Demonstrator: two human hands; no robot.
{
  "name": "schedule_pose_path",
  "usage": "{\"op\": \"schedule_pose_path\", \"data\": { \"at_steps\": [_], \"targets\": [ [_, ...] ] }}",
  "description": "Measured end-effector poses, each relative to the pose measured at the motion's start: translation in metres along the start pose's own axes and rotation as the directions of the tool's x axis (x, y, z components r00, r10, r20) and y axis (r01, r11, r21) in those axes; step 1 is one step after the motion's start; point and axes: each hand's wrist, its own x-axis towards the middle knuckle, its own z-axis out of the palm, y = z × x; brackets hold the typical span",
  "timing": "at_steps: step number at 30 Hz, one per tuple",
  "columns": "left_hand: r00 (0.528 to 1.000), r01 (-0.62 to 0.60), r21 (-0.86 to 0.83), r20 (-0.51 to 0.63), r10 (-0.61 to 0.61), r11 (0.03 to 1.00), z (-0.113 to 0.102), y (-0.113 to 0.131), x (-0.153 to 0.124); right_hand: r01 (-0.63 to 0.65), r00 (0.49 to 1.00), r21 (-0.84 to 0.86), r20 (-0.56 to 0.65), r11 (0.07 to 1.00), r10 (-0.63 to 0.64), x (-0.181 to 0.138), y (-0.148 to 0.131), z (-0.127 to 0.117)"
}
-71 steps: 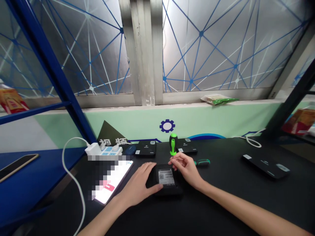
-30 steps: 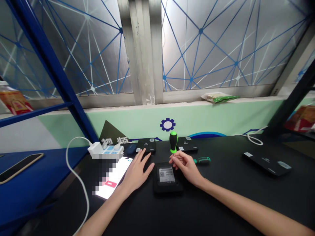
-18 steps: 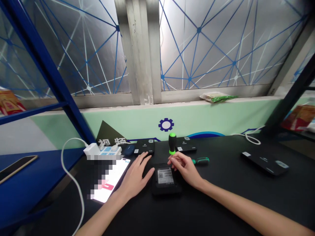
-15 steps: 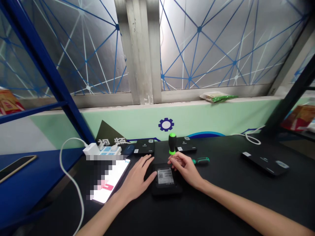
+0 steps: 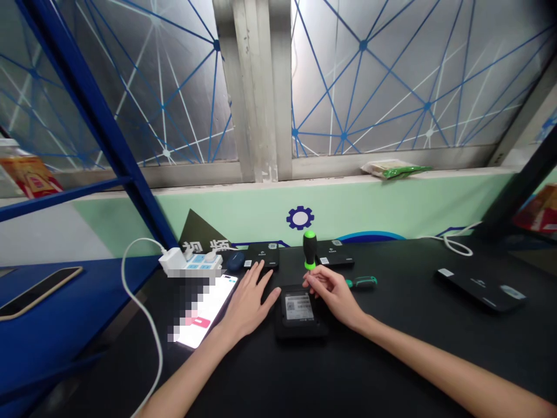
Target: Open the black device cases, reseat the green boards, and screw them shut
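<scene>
A black box-shaped device point(image 5: 301, 332) with a white printed label lies on the dark table in front of me. My right hand point(image 5: 333, 293) pinches the lower end of an upright screwdriver point(image 5: 310, 248) with a black and bright green handle. It stands by the device's far right corner; its tip is hidden behind my fingers. My left hand point(image 5: 249, 302) is spread flat, palm down, at the device's left, its thumb close to the far left corner. Just beyond my right hand lies a second screwdriver point(image 5: 364, 283) with a green and dark handle.
Two similar black devices point(image 5: 261, 255) point(image 5: 335, 253) lie at the back; another point(image 5: 481, 290) is at the right. A lit phone point(image 5: 209, 313) lies left of my left hand. Behind it are a power strip point(image 5: 202, 264) and white cable point(image 5: 143, 307). A dark phone point(image 5: 41, 292) rests on the blue surface.
The view has turned slightly, shifting the scene right. My left hand has slid a little forward, its thumb now nearer the device's far corner. The right hand still pinches the upright screwdriver.
</scene>
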Motion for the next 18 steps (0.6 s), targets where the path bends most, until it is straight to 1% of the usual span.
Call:
{"op": "schedule_pose_path", "data": {
  "at_steps": [5, 11, 18],
  "targets": [
    [1.000, 0.005, -0.021, -0.023, -0.006, 1.000, 0.0006, -0.0012, 0.0009, 0.003, 1.000, -0.014, 0.000, 1.000, -0.003, 0.0005, 0.0013, -0.0001],
    [1.000, 0.003, -0.023, -0.010, -0.003, 1.000, 0.0020, -0.0023, 0.0024, 0.009, 1.000, -0.022, -0.005, 1.000, -0.009, 0.0009, 0.0019, -0.0002],
    [0.996, 0.015, -0.044, -0.086, -0.019, 0.999, -0.0050, 0.0034, 0.0014, -0.002, 1.000, -0.020, -0.006, 1.000, 0.002, 0.0004, 0.0025, 0.0002]
  ]
}}
